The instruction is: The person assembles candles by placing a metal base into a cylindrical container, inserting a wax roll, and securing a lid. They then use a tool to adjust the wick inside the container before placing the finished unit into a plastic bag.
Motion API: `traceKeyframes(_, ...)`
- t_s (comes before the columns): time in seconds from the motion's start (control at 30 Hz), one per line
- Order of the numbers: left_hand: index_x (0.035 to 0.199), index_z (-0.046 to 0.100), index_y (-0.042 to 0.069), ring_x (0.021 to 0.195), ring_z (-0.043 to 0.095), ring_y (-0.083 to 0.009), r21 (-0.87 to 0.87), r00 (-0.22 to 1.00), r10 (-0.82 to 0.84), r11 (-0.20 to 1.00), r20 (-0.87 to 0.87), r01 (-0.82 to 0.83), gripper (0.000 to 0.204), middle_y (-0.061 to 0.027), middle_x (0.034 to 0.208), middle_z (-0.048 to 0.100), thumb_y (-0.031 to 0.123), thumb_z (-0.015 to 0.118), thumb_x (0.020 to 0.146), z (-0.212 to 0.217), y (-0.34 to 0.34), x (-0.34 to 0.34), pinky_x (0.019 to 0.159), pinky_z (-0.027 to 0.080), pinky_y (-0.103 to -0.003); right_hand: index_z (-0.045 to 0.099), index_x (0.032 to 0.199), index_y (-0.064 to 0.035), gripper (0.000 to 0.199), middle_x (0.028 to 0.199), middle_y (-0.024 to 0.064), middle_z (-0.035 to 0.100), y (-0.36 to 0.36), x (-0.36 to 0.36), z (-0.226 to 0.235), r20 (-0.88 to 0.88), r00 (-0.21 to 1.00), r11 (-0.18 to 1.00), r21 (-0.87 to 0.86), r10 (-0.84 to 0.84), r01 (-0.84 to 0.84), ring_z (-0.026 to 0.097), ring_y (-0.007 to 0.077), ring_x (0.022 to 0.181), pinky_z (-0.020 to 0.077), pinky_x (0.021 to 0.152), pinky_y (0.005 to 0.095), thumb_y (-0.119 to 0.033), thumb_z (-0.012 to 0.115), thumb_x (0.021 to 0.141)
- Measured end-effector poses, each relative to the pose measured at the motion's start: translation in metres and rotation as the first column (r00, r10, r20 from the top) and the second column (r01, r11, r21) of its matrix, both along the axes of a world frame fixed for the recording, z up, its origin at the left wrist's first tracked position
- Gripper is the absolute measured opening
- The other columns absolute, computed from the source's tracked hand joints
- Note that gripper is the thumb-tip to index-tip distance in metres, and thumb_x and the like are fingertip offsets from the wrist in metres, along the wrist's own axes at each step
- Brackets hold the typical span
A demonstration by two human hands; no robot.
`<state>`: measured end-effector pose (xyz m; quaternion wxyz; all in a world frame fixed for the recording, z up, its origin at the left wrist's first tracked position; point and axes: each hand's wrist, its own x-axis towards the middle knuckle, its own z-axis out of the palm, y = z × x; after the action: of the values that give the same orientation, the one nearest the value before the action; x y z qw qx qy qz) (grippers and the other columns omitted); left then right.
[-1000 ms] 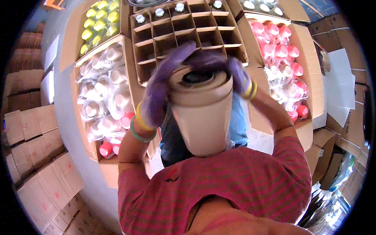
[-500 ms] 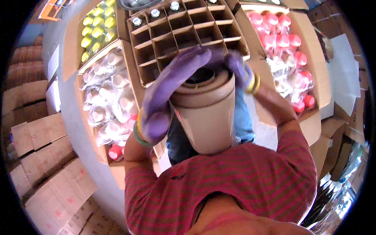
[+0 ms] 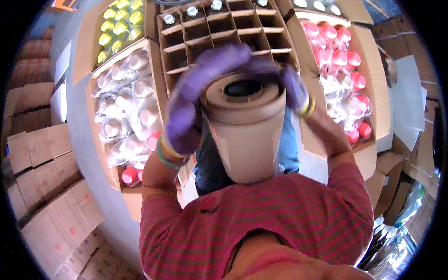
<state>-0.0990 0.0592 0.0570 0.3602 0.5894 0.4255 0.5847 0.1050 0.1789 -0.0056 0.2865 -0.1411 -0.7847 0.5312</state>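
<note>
The person holds a tan cup (image 3: 245, 130) up close to the chest, right in the middle of the view. The left hand (image 3: 186, 116), in a purple glove, wraps around the cup's side at 9 o'clock and grips it. The right hand (image 3: 291, 91), gloved too, closes over the rim at 2 o'clock. It looks like a thin clear wrap sits around the cup, but the picture is blurry there, so I cannot be sure.

I think the step in hand is getting the cup ready, maybe working at its top. The next move would call for a firm hold with 1 hand while the other works at the rim.

At 12 o'clock stands a brown divider box (image 3: 224, 37) with many small square slots. A few slots at the back hold things with silver tops; the near slots look bare. At 10 o'clock a cardboard box (image 3: 93, 121) holds white cups in clear bags, and past it lie yellow lids (image 3: 119, 25). At 2 o'clock another carton (image 3: 373, 79) holds pink lids (image 3: 338, 56) in bags.
</note>
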Motion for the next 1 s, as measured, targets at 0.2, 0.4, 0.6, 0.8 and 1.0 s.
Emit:
traceKeyframes(0.2, 0.141, 0.038, -0.002, 0.129, 0.045, -0.0335, -0.048, 0.993, -0.104, 0.993, 0.051, 0.106, 0.057, -0.0220, 0.138, 0.048, 0.031, 0.047, 0.096, -0.034, -0.003, -0.014, 0.109, 0.033, -0.042, 0.062, 0.116, 0.0035, 0.066, 0.121, 0.0173, 0.062, -0.001, 0.000, 0.018, -0.061, 0.998, 0.995, -0.103, 0.005, -0.012, 0.055, 0.0290, 0.118, 0.0402, 0.104, 0.0392, -0.047, 0.022, 0.101)
traceKeyframes(0.4, 0.141, 0.039, -0.001, 0.132, 0.041, -0.0255, -0.290, 0.966, 0.020, 0.955, 0.259, 0.058, 0.058, -0.0167, 0.144, 0.042, 0.025, 0.055, 0.093, -0.060, 0.006, -0.026, 0.111, 0.029, -0.036, 0.062, 0.116, 0.0017, 0.067, 0.123, 0.0171, 0.061, -0.016, -0.003, 0.050, -0.228, 0.962, 0.987, 0.078, 0.152, -0.138, 0.052, 0.0299, 0.122, 0.0381, 0.105, 0.0389, -0.047, 0.019, 0.102)
traceKeyframes(0.6, 0.141, 0.038, -0.005, 0.131, 0.041, -0.0280, -0.348, 0.995, -0.074, 0.933, 0.060, 0.090, 0.089, -0.0168, 0.143, 0.042, 0.068, 0.029, 0.091, -0.016, -0.007, -0.014, 0.112, 0.026, -0.040, 0.061, 0.118, 0.0001, 0.082, 0.129, 0.0204, 0.055, -0.008, -0.001, 0.033, -0.189, 0.936, 0.954, 0.062, 0.298, -0.292, 0.051, 0.0337, 0.122, 0.0300, 0.109, 0.0449, -0.063, 0.014, 0.095)
traceKeyframes(0.8, 0.140, 0.040, -0.004, 0.131, 0.042, -0.0286, -0.059, 0.979, -0.197, 0.979, -0.059, 0.194, 0.093, -0.0167, 0.143, 0.043, 0.072, 0.029, 0.088, -0.002, 0.001, -0.008, 0.114, 0.022, -0.040, 0.059, 0.123, -0.0010, 0.048, 0.134, 0.0189, 0.052, 0.003, -0.001, 0.002, -0.155, 0.981, 0.993, 0.001, 0.114, -0.115, 0.051, 0.0312, 0.123, 0.0373, 0.106, 0.0410, -0.035, 0.034, 0.101)
traceKeyframes(1.0, 0.145, 0.031, -0.002, 0.132, 0.041, -0.0251, -0.238, 0.968, -0.127, 0.955, 0.217, 0.179, 0.074, -0.0157, 0.144, 0.041, 0.048, 0.048, 0.094, -0.065, 0.013, -0.021, 0.112, 0.029, -0.036, 0.060, 0.120, -0.0007, 0.051, 0.125, 0.0193, 0.058, -0.005, 0.014, 0.046, -0.183, 0.944, 0.956, 0.152, 0.276, -0.250, 0.055, 0.0321, 0.118, 0.0366, 0.107, 0.0433, -0.041, 0.034, 0.100)
